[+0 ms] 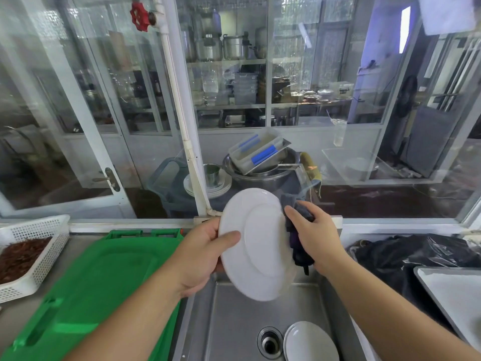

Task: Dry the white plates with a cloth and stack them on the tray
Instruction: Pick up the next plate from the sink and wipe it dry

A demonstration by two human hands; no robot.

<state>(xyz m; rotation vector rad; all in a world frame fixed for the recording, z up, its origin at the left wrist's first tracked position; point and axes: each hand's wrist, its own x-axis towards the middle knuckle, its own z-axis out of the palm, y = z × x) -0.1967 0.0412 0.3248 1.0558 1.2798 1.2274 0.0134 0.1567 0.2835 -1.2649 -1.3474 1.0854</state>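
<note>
Over the steel sink [234,321], the left hand [200,256] gripped a round white plate [256,246] by its rim while the right hand [316,237] clutched a dark cloth [296,230] against it. Another white plate [309,342] waited below; the grey tray [453,290] showed none stacked, so drying looked barely begun.

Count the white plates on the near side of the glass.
2. One white plate is held over the sink by the left hand; another plate lies in the sink, partly cut off.
</note>
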